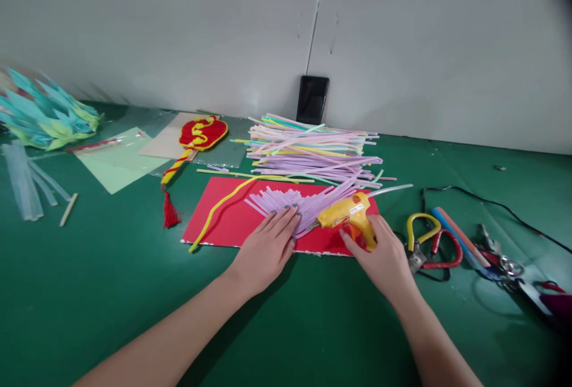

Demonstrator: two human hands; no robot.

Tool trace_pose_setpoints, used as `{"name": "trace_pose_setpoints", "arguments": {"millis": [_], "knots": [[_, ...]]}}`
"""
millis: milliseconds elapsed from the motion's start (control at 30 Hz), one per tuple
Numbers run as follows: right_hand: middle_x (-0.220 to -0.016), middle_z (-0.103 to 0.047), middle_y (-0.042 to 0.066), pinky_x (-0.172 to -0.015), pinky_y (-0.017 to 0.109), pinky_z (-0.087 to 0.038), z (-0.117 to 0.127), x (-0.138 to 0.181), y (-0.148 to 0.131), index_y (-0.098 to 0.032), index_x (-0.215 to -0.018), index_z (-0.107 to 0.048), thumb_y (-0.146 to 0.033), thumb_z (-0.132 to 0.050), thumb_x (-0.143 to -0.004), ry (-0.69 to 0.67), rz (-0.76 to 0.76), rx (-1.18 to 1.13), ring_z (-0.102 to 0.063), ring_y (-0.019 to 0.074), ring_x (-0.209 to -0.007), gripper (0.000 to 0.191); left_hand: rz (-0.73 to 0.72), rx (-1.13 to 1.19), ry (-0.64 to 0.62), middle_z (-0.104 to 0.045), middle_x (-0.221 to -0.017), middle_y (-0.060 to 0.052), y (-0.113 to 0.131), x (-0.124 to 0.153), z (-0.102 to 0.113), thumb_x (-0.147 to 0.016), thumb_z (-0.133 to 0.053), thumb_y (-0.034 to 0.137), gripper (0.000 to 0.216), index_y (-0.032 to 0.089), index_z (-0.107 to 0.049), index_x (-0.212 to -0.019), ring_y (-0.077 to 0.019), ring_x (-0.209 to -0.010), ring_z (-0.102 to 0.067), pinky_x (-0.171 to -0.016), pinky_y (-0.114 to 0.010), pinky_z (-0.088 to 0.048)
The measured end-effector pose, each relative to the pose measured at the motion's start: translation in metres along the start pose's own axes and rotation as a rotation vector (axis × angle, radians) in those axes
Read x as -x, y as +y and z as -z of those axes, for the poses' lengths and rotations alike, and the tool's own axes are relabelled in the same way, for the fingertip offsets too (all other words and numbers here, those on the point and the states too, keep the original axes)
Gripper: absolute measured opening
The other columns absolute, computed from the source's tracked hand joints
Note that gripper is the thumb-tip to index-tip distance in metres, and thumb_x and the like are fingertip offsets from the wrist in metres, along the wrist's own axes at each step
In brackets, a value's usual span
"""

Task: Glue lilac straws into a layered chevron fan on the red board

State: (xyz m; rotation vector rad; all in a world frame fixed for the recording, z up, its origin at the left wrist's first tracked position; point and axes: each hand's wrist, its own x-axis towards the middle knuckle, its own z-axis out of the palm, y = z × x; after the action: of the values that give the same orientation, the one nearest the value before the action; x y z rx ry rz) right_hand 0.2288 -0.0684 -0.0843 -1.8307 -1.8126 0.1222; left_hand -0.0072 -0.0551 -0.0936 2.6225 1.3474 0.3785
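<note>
My left hand [270, 247] lies with its fingers stretched flat over the lower left of a fan of lilac pipe cleaners [319, 199]. The fan rests on a red board [223, 202] with a ragged white front edge. My right hand [384, 253] is closed around the handle of a yellow hot glue gun [344, 211]. Its nozzle points left at the pipe cleaners, close to my left fingertips. A clear glue stick [397, 188] sticks out of its back end. One bent yellow pipe cleaner [217, 211] crosses the left part of the board.
Behind the board lies a pile of pastel pipe cleaners [308, 148], with a phone [313, 99] leaning on the wall. A red-yellow fan ornament [203, 135] is left. Pliers [417, 256], a black cord [482, 196] and scissors [531, 294] lie right.
</note>
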Motion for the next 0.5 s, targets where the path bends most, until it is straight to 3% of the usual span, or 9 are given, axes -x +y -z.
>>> {"name": "trace_pose_setpoints", "arguments": {"millis": [267,500], "knots": [[-0.083,-0.066,0.009,-0.056,0.030,-0.048,-0.0061,-0.0006,-0.0096,-0.015,-0.105,-0.054,-0.056,-0.055,-0.075,-0.209,-0.017,-0.119,-0.061,0.0213,-0.069,0.051,-0.016,-0.010,-0.005,-0.030,-0.149,-0.005,0.0011,-0.0012,0.0022,-0.095,-0.032,0.028,0.046,0.018,-0.034,-0.140,-0.0179,-0.137,-0.029,-0.112,-0.039,-0.028],[-0.102,-0.066,0.016,-0.074,0.038,-0.051,-0.0093,0.0011,-0.0049,-0.014,-0.111,-0.053,-0.056,-0.050,-0.078,-0.160,0.158,-0.086,-0.064,0.0279,-0.090,0.054,0.004,0.006,-0.064,-0.027,-0.151,-0.004,0.0017,-0.0020,0.0044,-0.095,-0.032,0.029,0.046,0.018,-0.033,-0.140,-0.0170,-0.138,-0.024,-0.114,-0.039,-0.023]]}}
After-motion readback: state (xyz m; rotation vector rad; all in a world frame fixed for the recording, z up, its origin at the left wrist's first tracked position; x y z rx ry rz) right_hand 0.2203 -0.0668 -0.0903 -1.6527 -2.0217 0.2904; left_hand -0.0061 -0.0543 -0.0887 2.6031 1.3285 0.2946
